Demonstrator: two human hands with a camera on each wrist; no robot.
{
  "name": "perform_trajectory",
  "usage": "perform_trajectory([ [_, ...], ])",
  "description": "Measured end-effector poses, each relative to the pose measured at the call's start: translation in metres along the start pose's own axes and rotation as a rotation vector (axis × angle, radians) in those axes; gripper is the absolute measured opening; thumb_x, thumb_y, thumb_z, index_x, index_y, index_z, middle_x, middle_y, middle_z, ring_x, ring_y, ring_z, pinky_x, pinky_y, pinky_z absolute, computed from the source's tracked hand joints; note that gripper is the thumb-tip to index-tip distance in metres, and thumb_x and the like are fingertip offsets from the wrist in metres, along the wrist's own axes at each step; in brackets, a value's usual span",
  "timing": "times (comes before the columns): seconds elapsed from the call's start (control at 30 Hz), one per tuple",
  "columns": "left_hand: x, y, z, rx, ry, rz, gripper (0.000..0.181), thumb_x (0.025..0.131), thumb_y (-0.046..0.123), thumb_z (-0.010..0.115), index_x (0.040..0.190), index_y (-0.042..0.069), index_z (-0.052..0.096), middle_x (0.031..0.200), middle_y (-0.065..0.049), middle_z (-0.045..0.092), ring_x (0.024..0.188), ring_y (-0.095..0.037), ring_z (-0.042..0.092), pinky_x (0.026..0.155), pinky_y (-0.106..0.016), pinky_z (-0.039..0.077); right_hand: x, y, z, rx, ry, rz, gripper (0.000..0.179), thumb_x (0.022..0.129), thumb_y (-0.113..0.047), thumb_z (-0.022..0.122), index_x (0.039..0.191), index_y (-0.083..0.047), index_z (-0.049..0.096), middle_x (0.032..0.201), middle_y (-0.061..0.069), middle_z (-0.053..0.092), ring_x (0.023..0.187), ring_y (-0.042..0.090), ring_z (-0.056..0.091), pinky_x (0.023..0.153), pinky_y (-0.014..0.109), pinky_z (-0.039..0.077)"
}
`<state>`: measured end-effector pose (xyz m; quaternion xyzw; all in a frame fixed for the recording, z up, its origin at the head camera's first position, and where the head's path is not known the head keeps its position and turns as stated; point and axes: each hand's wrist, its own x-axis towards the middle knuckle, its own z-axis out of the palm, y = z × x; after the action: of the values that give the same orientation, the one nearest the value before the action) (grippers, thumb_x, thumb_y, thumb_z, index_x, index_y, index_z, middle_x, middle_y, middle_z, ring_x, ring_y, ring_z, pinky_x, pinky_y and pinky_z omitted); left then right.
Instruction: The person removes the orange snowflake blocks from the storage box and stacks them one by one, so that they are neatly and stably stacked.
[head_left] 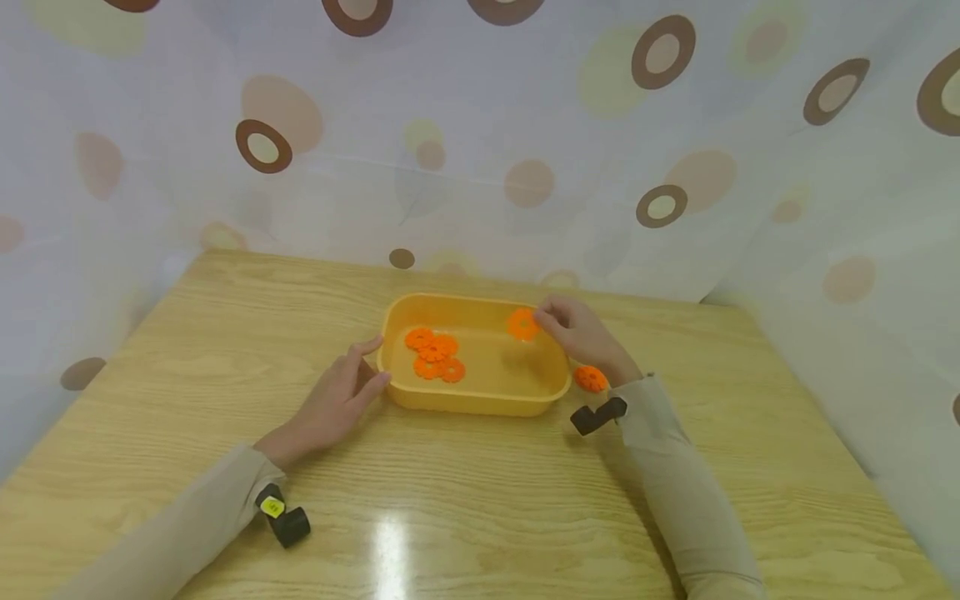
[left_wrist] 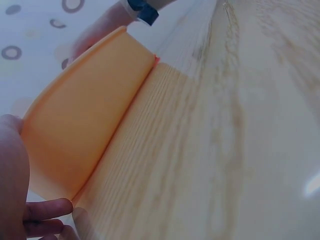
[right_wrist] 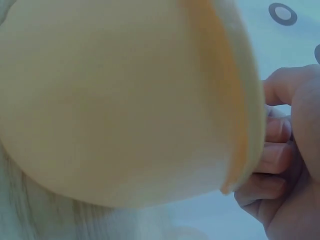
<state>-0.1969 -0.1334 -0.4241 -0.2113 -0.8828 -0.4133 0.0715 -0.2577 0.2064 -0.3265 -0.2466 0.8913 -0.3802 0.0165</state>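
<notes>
An orange plastic notched disc with a central hole (head_left: 524,324) is pinched in my right hand (head_left: 577,332), over the right end of a yellow plastic tub (head_left: 480,402). In the right wrist view the tub wall (right_wrist: 115,100) hides the disc; only the curled fingers (right_wrist: 275,157) show beyond the rim. My left hand (head_left: 337,404) holds the tub's left end, with the thumb and forefinger at the rim. Lower fingers (left_wrist: 47,210) rest near the tub's base in the left wrist view. Several similar orange discs (head_left: 435,350) lie inside the tub, toward its left.
More orange discs (head_left: 591,379) sit on the wooden table (head_left: 450,492) just right of the tub, beneath the right wrist. A white curtain with brown and pink circles (head_left: 480,167) hangs behind the table and along its sides.
</notes>
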Motion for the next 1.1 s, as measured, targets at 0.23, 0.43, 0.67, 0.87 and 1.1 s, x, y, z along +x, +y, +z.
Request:
perform_trajectory([
  [0.23, 0.000, 0.000, -0.001, -0.008, 0.001, -0.005, 0.050, 0.101, 0.024, 0.049, 0.144, 0.006, 0.033, 0.092, -0.008, 0.058, 0.085, -0.018, 0.050, 0.080, -0.037, 0.041, -0.003, 0.015, -0.001, -0.006, 0.043, 0.030, 0.019, 0.100, -0.007, 0.047, 0.088, 0.004, 0.057, 0.079, 0.017, 0.052, 0.071, 0.018, 0.043, 0.068, 0.027, 0.037],
  [0.43, 0.000, 0.000, -0.001, 0.000, 0.003, -0.011, 0.050, 0.101, 0.025, 0.048, 0.145, 0.006, 0.033, 0.094, -0.009, 0.058, 0.086, -0.019, 0.051, 0.080, -0.038, 0.041, -0.003, 0.036, -0.003, -0.016, 0.089, 0.035, 0.021, 0.100, -0.010, 0.047, 0.085, 0.001, 0.057, 0.075, 0.006, 0.048, 0.069, 0.018, 0.040, 0.067, 0.029, 0.035],
  [0.67, 0.000, 0.000, -0.001, 0.007, 0.006, -0.003, 0.050, 0.101, 0.025, 0.048, 0.144, 0.005, 0.034, 0.094, -0.009, 0.059, 0.086, -0.020, 0.052, 0.080, -0.038, 0.041, -0.014, 0.020, -0.011, -0.022, 0.092, 0.046, 0.023, 0.101, -0.005, 0.042, 0.083, 0.004, 0.053, 0.068, 0.001, 0.039, 0.061, 0.012, 0.034, 0.065, 0.029, 0.033],
  [0.87, 0.001, 0.001, 0.000, -0.001, 0.006, -0.003, 0.050, 0.101, 0.025, 0.048, 0.145, 0.006, 0.033, 0.094, -0.009, 0.059, 0.086, -0.019, 0.052, 0.081, -0.038, 0.042, -0.012, 0.048, -0.016, -0.039, 0.085, 0.057, 0.026, 0.102, -0.010, 0.040, 0.081, 0.000, 0.051, 0.069, 0.001, 0.040, 0.061, 0.013, 0.036, 0.064, 0.029, 0.034],
  [1.1, 0.001, 0.001, 0.000, -0.005, 0.004, -0.001, 0.050, 0.101, 0.023, 0.049, 0.144, 0.005, 0.033, 0.094, -0.008, 0.058, 0.085, -0.018, 0.051, 0.081, -0.038, 0.042, -0.015, 0.085, -0.023, 0.020, 0.039, 0.123, 0.031, 0.103, -0.017, 0.039, 0.078, 0.000, 0.046, 0.060, 0.000, 0.036, 0.051, 0.012, 0.031, 0.054, 0.028, 0.032],
])
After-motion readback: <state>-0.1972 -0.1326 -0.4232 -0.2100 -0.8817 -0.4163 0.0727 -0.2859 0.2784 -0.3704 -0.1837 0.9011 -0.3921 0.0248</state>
